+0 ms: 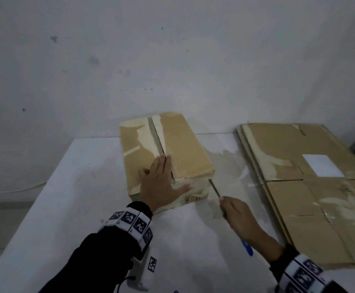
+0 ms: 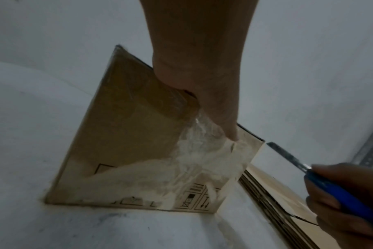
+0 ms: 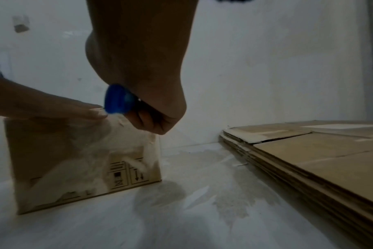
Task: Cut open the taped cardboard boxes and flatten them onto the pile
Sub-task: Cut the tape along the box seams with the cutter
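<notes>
- Cardboard box [image 1: 172, 144] stands on the white table [image 1: 83, 187], centre, back end near the wall [image 1: 130, 60].
- Top seam looks split along its length; torn clear tape [image 2: 194, 151] clings to the near face over the printed handling symbols.
- Left hand [image 1: 161, 187]: fingers straight, palm flat on the box top at the near edge, thumb stretched along that edge.
- Right hand [image 1: 238, 216]: fingers curled round a blue-handled knife [image 1: 247, 246], blade out.
- Blade tip [image 1: 211, 182] sits just beside the box's near right corner; cannot tell if it touches.
- Pile of flattened boxes [image 1: 311, 187] lies on the table's right side, apart from the box; top sheet has a white label [image 1: 322, 166].
</notes>
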### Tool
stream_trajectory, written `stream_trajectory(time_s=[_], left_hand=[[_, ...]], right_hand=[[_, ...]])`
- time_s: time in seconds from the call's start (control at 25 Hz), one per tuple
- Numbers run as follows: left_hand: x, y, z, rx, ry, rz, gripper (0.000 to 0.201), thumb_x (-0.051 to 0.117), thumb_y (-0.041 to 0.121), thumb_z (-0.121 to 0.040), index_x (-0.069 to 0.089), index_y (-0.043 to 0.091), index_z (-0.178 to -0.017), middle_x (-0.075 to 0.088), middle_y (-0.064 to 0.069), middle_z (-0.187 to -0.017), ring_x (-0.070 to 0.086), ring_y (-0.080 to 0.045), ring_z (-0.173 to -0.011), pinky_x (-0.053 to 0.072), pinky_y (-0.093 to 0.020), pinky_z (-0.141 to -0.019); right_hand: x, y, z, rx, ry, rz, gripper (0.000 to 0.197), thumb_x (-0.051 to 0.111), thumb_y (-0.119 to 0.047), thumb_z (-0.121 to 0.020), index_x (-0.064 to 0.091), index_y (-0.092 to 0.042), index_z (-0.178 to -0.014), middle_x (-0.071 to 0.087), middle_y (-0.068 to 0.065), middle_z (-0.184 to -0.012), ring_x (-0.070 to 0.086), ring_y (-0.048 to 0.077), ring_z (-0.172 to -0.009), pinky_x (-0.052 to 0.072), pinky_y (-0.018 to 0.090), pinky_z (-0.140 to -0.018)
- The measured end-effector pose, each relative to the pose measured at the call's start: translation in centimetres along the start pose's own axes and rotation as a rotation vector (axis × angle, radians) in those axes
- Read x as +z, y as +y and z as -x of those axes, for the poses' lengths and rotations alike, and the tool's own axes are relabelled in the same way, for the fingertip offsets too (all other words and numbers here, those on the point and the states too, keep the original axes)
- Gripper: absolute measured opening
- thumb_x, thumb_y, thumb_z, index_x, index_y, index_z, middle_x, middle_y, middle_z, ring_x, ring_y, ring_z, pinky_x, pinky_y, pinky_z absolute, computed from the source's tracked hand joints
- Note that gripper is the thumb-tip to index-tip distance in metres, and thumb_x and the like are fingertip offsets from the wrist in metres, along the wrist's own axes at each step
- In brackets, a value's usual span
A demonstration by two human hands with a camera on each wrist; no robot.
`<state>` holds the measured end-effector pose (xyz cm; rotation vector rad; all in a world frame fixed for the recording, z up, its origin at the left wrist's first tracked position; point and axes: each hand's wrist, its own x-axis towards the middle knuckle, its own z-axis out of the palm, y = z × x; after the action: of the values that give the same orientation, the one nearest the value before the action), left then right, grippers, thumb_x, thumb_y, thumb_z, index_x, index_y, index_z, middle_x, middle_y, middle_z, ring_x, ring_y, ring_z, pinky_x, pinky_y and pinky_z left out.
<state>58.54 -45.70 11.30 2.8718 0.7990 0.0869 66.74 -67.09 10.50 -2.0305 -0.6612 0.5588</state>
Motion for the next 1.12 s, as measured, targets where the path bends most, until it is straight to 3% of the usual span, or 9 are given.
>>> stream_trajectory(time_s=[0.08, 0.24, 0.44, 0.56, 0.68, 0.8, 0.96, 1.04, 1.12], left_hand=[[0.0, -0.4, 0.1, 0.027, 0.0, -0.065, 0.121, -0.01, 0.09, -0.064, 0.02, 0.012, -0.15, 0.024, -0.005, -0.156, 0.023, -0.019, -0.143, 0.032, -0.05, -0.097], [0.7, -0.7, 1.8, 0.102, 0.052, -0.093, 0.098, 0.014, 0.082, -0.08, 0.042, 0.01, -0.141, 0.047, -0.006, -0.143, 0.048, -0.019, -0.129, 0.042, -0.043, -0.077], [1.3, -0.9, 3.4, 0.163, 0.053, -0.085, 0.099, 0.012, 0.085, -0.078, 0.028, 0.017, -0.148, 0.033, 0.001, -0.153, 0.034, -0.015, -0.139, 0.037, -0.042, -0.083], [1.0, -1.0, 2.5, 0.159, 0.028, -0.103, 0.101, 0.013, 0.086, -0.076, 0.028, 0.017, -0.149, 0.033, 0.001, -0.153, 0.034, -0.015, -0.138, 0.035, -0.042, -0.084], [0.9, -1.1, 2.3, 0.155, 0.028, -0.094, 0.106, 0.01, 0.088, -0.073, 0.029, 0.017, -0.148, 0.033, 0.001, -0.152, 0.034, -0.016, -0.139, 0.034, -0.043, -0.087], [0.5, -0.9, 2.3, 0.147, 0.029, -0.109, 0.112, 0.004, 0.091, -0.069, 0.026, 0.017, -0.149, 0.029, 0.001, -0.154, 0.029, -0.016, -0.142, 0.03, -0.051, -0.097], [-1.0, -1.6, 1.6, 0.138, -0.21, -0.049, 0.122, 0.022, 0.095, -0.054, -0.007, 0.027, -0.151, -0.002, 0.011, -0.159, -0.001, -0.008, -0.146, 0.004, -0.054, -0.113], [-2.1, -2.4, 1.1, 0.134, -0.267, 0.089, 0.122, 0.04, 0.09, -0.054, -0.006, 0.032, -0.15, 0.0, 0.012, -0.159, 0.003, -0.009, -0.146, 0.004, -0.05, -0.113], [-2.3, -3.4, 1.0, 0.101, -0.261, 0.067, 0.131, 0.033, 0.1, -0.043, 0.002, 0.032, -0.151, -0.002, 0.006, -0.16, 0.002, -0.014, -0.147, 0.006, -0.046, -0.115]], right_hand=[[-0.9, 1.5, -2.3, 0.024, 0.134, 0.143, 0.043, 0.04, -0.026, -0.1, 0.04, -0.013, -0.06, 0.043, 0.0, -0.056, 0.043, 0.013, -0.053, 0.032, 0.03, -0.055], [-0.8, 5.8, -6.9, 0.198, 0.042, 0.416, 0.042, 0.039, -0.036, -0.1, 0.039, -0.016, -0.063, 0.044, 0.0, -0.06, 0.043, 0.013, -0.054, 0.03, 0.025, -0.048], [-0.1, 8.3, -11.1, 0.33, 0.007, 0.529, 0.039, 0.038, -0.037, -0.1, 0.045, -0.01, -0.073, 0.051, 0.005, -0.071, 0.048, 0.021, -0.063, 0.038, 0.028, -0.059], [-0.7, 7.7, -12.4, 0.374, 0.013, 0.498, 0.048, 0.039, -0.044, -0.098, 0.055, 0.001, -0.101, 0.062, 0.02, -0.102, 0.059, 0.033, -0.088, 0.042, 0.032, -0.071], [-1.0, 4.8, -11.6, 0.172, 0.196, 0.329, 0.049, 0.04, -0.039, -0.099, 0.046, 0.001, -0.127, 0.057, 0.022, -0.121, 0.056, 0.035, -0.108, 0.045, 0.036, -0.085], [-0.4, 0.1, -8.7, -0.165, 0.335, 0.105, 0.054, 0.045, -0.045, -0.094, 0.044, -0.009, -0.134, 0.051, 0.013, -0.131, 0.05, 0.026, -0.118, 0.042, 0.036, -0.098], [1.0, -3.0, -5.2, -0.383, 0.015, 0.495, 0.102, 0.031, -0.086, -0.063, 0.028, -0.025, -0.145, 0.025, 0.013, -0.148, 0.026, 0.03, -0.134, 0.031, 0.044, -0.108], [1.5, -2.9, -5.2, -0.376, -0.03, 0.643, 0.114, 0.026, -0.092, -0.054, 0.024, -0.025, -0.146, 0.019, 0.018, -0.149, 0.022, 0.035, -0.135, 0.032, 0.048, -0.107], [1.8, -2.8, -6.1, -0.382, 0.001, 0.718, 0.121, 0.022, -0.096, -0.049, 0.024, -0.021, -0.145, 0.025, 0.018, -0.145, 0.029, 0.035, -0.129, 0.035, 0.048, -0.103]])
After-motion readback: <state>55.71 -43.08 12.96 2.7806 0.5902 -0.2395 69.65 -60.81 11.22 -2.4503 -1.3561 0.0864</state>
